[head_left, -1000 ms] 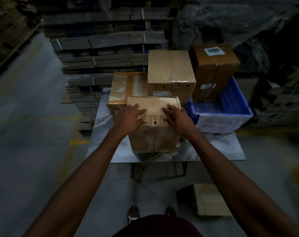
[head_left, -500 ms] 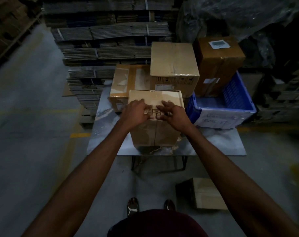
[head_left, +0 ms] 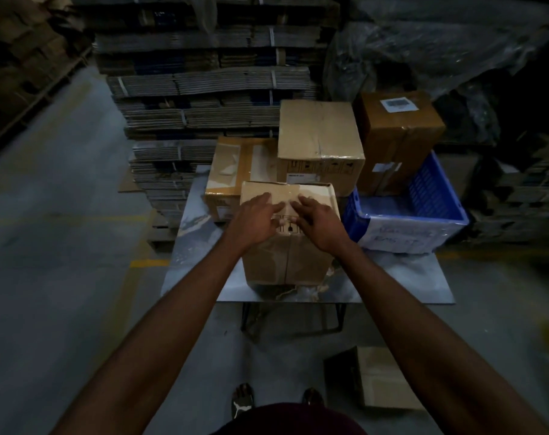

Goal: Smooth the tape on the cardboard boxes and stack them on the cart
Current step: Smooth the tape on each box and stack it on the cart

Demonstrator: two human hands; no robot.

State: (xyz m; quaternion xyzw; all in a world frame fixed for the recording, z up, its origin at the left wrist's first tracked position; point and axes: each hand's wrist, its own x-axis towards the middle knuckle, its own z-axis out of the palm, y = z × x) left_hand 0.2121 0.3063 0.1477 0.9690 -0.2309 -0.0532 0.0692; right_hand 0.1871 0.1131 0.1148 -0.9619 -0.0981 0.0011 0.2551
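Note:
A small cardboard box (head_left: 285, 262) stands at the near middle of a grey table (head_left: 392, 284). A strip of clear tape (head_left: 290, 191) runs along its top seam and down its front. My left hand (head_left: 254, 218) and my right hand (head_left: 318, 219) lie flat on the box's top near edge, fingers straight and pointing towards each other, fingertips almost meeting over the seam. Behind it sit a wide taped box (head_left: 235, 171) on the left and a taller box (head_left: 320, 142) in the middle.
A blue plastic crate (head_left: 424, 221) occupies the table's right side, with a darker brown labelled box (head_left: 399, 136) standing in it. Bundles of flattened cardboard (head_left: 204, 98) are stacked behind the table. Another box (head_left: 383, 381) lies on the floor near my feet, to the right.
My hands moved from apart on the box's front edge to close together at the taped seam, then slid slightly up onto the top. The camera view shifted a little downward.

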